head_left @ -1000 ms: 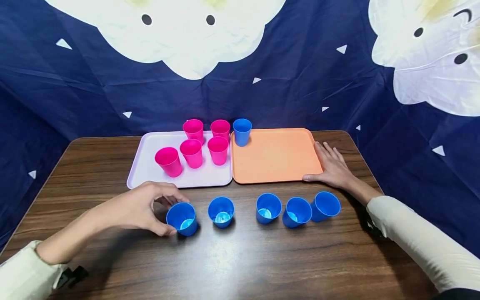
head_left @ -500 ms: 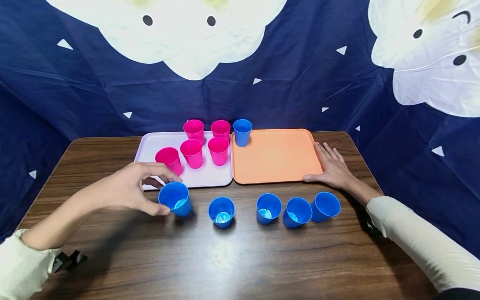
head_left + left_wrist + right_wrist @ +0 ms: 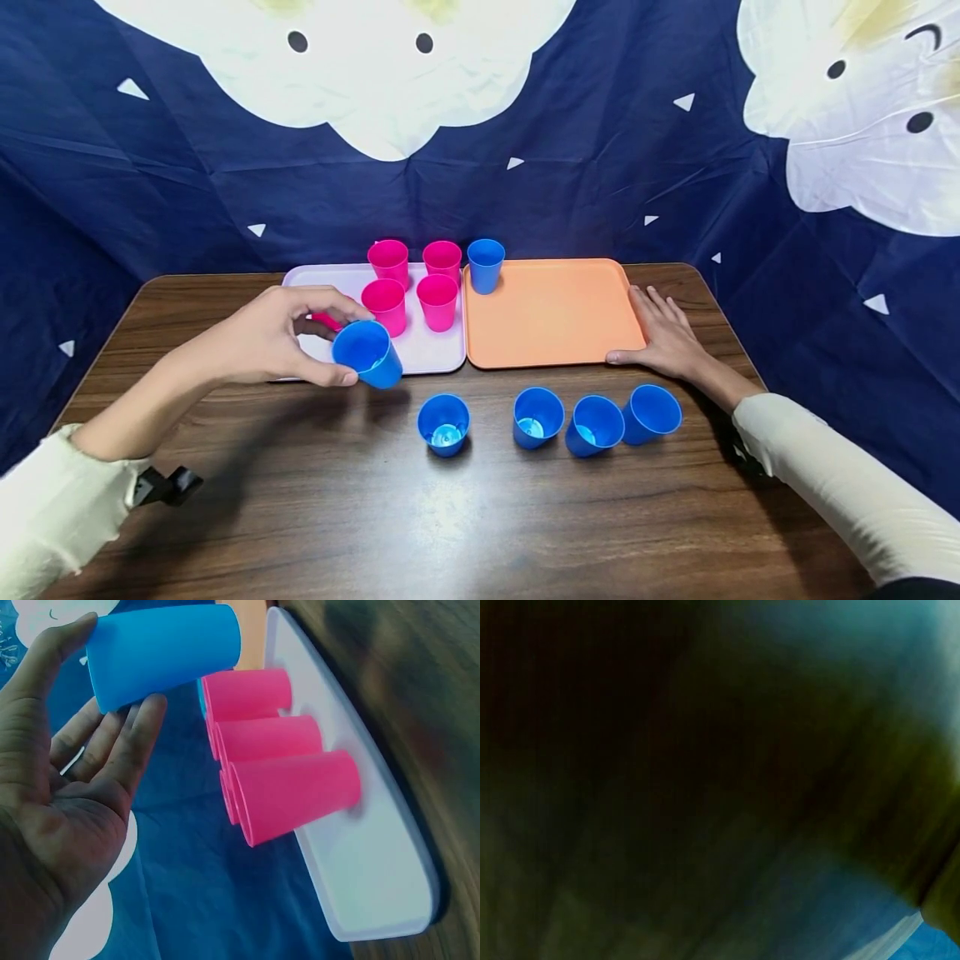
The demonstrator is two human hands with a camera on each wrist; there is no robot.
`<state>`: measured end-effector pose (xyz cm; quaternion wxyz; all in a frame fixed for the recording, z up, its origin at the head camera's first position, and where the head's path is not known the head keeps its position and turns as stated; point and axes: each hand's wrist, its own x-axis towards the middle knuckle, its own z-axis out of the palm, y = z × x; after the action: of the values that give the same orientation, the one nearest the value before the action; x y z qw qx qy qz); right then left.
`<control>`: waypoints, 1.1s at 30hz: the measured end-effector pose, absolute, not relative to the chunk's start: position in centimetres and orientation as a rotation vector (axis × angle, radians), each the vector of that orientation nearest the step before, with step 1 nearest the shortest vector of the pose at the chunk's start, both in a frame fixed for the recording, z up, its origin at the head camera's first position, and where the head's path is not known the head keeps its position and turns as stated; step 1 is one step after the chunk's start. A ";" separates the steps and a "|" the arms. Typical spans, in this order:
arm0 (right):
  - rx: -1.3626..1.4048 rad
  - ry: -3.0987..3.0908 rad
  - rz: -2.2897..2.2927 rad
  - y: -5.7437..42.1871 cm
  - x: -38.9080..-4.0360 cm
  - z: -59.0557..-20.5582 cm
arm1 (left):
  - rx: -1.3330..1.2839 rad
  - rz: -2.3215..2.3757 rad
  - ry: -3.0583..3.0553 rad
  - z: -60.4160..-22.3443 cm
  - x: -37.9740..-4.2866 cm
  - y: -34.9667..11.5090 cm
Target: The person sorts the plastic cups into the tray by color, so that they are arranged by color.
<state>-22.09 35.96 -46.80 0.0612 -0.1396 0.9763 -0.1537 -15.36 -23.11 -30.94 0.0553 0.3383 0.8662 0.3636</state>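
My left hand (image 3: pixel 300 337) pinches a blue cup (image 3: pixel 369 354) between thumb and fingers, held up off the table near the front edge of the lilac tray (image 3: pixel 442 358). In the left wrist view the same blue cup (image 3: pixel 165 656) is gripped near its rim, with pink cups (image 3: pixel 296 795) standing on the tray beyond. My right hand (image 3: pixel 663 333) lies with fingers spread at the right edge of the orange tray (image 3: pixel 555 312), holding nothing. One blue cup (image 3: pixel 486 267) stands at that tray's back left corner. The right wrist view is mostly dark and blurred.
Several blue cups stand in a loose row before the trays, among them a left one (image 3: pixel 443 425) and a right one (image 3: pixel 651 414). Pink cups (image 3: pixel 437 302) fill part of the lilac tray. Behind the wooden table (image 3: pixel 480 517) hangs a dark blue cloth (image 3: pixel 585 200).
My left hand has lifted the blue cup from the table's left side and carried it up and forward, then slightly right. My right hand has stayed in place.
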 end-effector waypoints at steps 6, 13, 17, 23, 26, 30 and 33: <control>-0.422 2.954 -0.470 35.9 -22.1 -46.8 | 0.922 1.154 2.609 -30.5 -16.2 -21.5; -0.428 2.959 -0.484 36.1 -22.1 -46.9 | 0.790 1.122 2.656 -29.7 -17.2 -19.5; -0.432 2.961 -0.487 36.1 -22.1 -46.9 | 0.750 1.119 2.656 -29.3 -17.8 -18.4; -0.434 2.956 -0.471 36.1 -22.3 -46.8 | 0.793 1.191 2.650 -29.1 -18.7 -16.6; -0.440 2.957 -0.471 36.1 -22.3 -46.8 | 0.788 1.207 2.653 -29.2 -19.1 -15.8; -0.445 2.958 -0.476 36.2 -22.3 -46.9 | 0.761 1.221 2.637 -29.4 -19.8 -14.7; -0.445 2.964 -0.485 36.2 -22.3 -47.0 | 0.752 1.217 2.628 -29.6 -20.5 -13.8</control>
<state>-22.26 36.19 -46.97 0.0528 -0.1463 0.9749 -0.1594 -20.48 -13.76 -29.60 0.0747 0.2506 0.8758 0.4056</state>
